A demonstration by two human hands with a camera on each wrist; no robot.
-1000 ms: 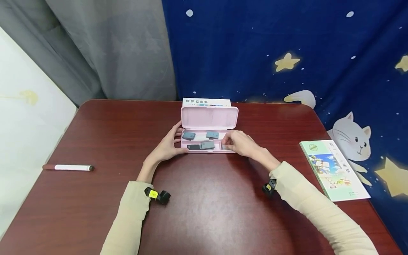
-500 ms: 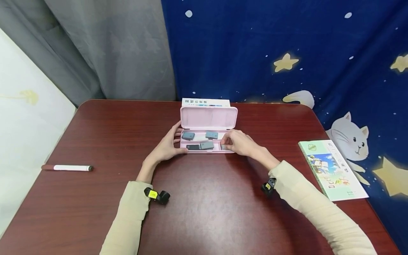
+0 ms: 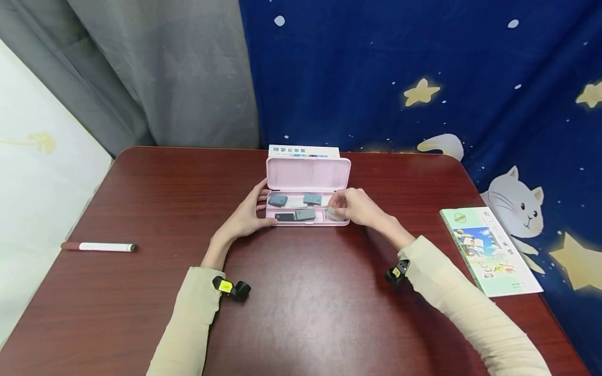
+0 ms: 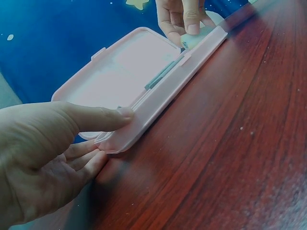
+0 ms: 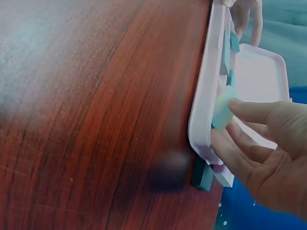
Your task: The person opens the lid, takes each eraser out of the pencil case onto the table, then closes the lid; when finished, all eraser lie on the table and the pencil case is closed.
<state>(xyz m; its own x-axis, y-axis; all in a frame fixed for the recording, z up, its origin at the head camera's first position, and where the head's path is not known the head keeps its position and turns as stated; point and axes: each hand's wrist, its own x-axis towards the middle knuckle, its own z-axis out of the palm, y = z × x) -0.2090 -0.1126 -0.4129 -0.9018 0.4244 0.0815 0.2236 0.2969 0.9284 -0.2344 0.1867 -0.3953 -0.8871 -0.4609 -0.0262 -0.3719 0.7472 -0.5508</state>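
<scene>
A person in cream sleeves has both hands at a pink pencil case point(image 4: 163, 96), which sits on the reddish-brown worktop point(image 3: 301, 292) toward its far edge with its lid point(image 3: 308, 174) tipped up and back. The left hand point(image 3: 243, 215) holds the case by its left end, thumb on the front edge and fingers spread around the side. The right hand point(image 3: 359, 208) is closed to a pinch, thumb and fingertips on a small pale piece point(image 5: 223, 108) at the right-hand compartment of the front row; I can't tell whether it touches the bottom there.

Four small blocks lie in the case. In the back row, a blue-grey block point(image 3: 278, 200) sits at the left end, and another blue-grey block point(image 3: 312, 199) is farther right, well apart from it. In the front row, a dark block point(image 3: 285, 216) lies just beside a grey block point(image 3: 305, 214), both left of the pale piece.

Behind the raised lid, a white box point(image 3: 304, 151) with dark print shows its top. Well over to the left lies a white marker point(image 3: 107, 247) with a brownish end, and to the right a pale green book point(image 3: 491, 250) lies face up near the side edge. Beyond the worktop hang a grey curtain point(image 3: 188, 78) and a blue curtain point(image 3: 338, 78) with stars and a cat.
</scene>
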